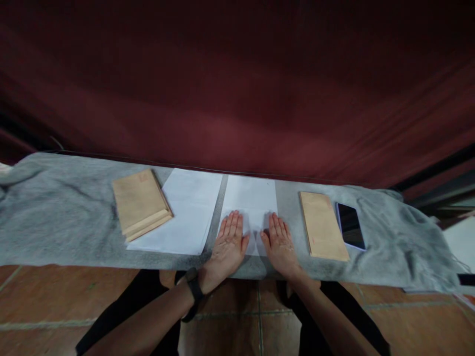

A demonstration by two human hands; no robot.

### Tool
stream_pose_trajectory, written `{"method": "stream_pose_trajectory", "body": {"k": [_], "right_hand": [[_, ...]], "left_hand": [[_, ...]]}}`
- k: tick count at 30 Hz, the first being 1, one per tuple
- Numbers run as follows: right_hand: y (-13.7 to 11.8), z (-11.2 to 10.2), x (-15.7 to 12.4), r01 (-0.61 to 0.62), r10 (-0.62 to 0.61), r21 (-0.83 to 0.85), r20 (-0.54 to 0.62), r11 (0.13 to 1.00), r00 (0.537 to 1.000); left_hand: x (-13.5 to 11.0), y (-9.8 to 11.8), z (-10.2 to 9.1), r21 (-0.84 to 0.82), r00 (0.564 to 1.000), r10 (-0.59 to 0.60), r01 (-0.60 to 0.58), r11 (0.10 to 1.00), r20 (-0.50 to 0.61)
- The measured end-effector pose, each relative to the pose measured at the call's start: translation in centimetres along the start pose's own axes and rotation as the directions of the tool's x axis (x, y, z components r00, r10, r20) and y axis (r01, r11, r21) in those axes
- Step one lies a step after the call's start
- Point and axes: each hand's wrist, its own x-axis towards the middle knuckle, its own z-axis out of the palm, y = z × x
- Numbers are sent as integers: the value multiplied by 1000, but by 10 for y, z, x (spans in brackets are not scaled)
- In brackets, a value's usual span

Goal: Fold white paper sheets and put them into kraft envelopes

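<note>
A white sheet of paper (251,192) lies in front of me on a grey cloth, its near part seemingly folded over. My left hand (229,243) rests flat on its left side, fingers together and stretched away from me. On the right side my right hand (281,245) lies flat in the same way, thumb pointing inward. Both palms face down, and neither hand grips anything. Left of this sheet is a stack of white paper (189,212). A pile of brown envelopes (139,200) overlaps that stack's left edge.
Right of my hands lie another brown envelope (323,225), possibly several stacked, and a phone (351,226) with a dark screen. The grey cloth (74,212) covers a narrow bench-like surface. Behind it rises a dark red panel (237,109). Tiled floor (237,321) shows below.
</note>
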Motion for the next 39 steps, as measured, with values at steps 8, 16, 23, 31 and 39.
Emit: {"method": "stream_pose_trajectory", "body": {"k": [8, 16, 23, 31, 39], "right_hand": [[-16, 0, 5, 29, -28, -10, 69, 1000, 997], [-5, 0, 0, 15, -14, -41, 41, 999, 999], [-4, -2, 0, -14, 16, -66, 36, 998, 999], [-16, -5, 17, -8, 9, -20, 66, 1000, 998], [-22, 1, 34, -4, 5, -11, 135, 1000, 991]], "left_hand": [[6, 9, 10, 13, 998, 22, -23, 1000, 66], [2, -4, 2, 62, 998, -38, 35, 997, 55], [3, -5, 1, 52, 997, -55, 53, 997, 45], [20, 4, 8, -61, 999, 27, -25, 998, 25], [37, 11, 19, -93, 995, 68, -62, 994, 67]]}}
